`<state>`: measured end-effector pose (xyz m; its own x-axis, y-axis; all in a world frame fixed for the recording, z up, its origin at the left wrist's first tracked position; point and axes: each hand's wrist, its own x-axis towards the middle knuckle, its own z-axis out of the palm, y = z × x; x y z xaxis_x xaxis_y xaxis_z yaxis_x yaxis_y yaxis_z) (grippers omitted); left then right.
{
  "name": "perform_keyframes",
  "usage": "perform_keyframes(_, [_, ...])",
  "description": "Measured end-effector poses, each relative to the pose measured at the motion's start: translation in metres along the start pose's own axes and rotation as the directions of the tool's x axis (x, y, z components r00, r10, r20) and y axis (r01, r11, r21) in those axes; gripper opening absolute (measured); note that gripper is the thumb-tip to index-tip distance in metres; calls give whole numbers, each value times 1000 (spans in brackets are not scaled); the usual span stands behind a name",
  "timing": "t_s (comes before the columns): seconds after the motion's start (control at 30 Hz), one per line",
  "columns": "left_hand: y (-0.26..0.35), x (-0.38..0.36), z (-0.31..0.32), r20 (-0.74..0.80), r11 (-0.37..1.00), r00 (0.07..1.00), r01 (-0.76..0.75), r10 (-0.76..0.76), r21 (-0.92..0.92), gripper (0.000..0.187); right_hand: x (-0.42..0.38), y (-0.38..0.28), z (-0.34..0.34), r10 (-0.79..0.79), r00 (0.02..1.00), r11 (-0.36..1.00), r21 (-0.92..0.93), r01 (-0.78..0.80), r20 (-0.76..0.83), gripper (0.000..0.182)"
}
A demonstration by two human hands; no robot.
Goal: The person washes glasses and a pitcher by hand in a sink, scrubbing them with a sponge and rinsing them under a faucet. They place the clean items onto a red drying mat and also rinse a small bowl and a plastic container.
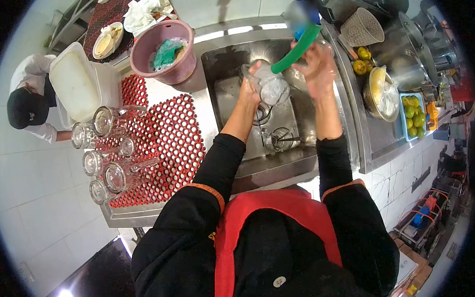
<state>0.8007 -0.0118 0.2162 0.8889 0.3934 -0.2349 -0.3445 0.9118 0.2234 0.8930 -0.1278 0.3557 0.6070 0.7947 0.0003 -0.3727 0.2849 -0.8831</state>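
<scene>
My left hand (pixel 252 90) is closed around a clear glass mug (pixel 274 91) over the metal sink (pixel 226 93). Water with white froth shows in the mug, just below the mouth of a green hose (pixel 298 48). To the right of the hose is my right hand (pixel 317 70), raised with its fingers curled. A clear, glass-like edge shows by those fingers; the hose and blur partly hide what they hold. Lower in the sink lies another glass mug (pixel 279 139), with a round glass rim (pixel 261 114) beside it.
Several glass mugs (pixel 117 177) stand on a red perforated mat (pixel 175 130) at left. Behind them is a pink tub (pixel 185 68) with a green scouring cloth (pixel 167 53). A person (pixel 32 97) is at far left. Right of the sink are a bowl (pixel 372 101) and a blue basket (pixel 404 123) of green fruit.
</scene>
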Motion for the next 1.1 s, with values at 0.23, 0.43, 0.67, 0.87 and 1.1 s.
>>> perform_keyframes(0.23, [11,-31,40,101,338,909,-251,404,907,56,-37,126,-28,626,774,768,245,-592,-95,29])
perform_keyframes(0.43, [17,-62,35,599,-361,710,-485,369,797,62,-28,148,-24,695,697,651,256,-714,177,33])
perform_keyframes(0.67, [24,-47,15,-275,639,720,-294,637,711,50,-9,99,-19,682,731,715,-193,-672,-20,59])
perform_keyframes(0.87, [5,-26,-41,-347,992,931,-92,116,85,51,-3,63,8,373,925,591,-751,-296,-71,39])
perform_keyframes(1.1, [4,-53,-11,-124,969,989,111,-85,221,66,30,39,-18,343,939,588,-773,-239,-30,25])
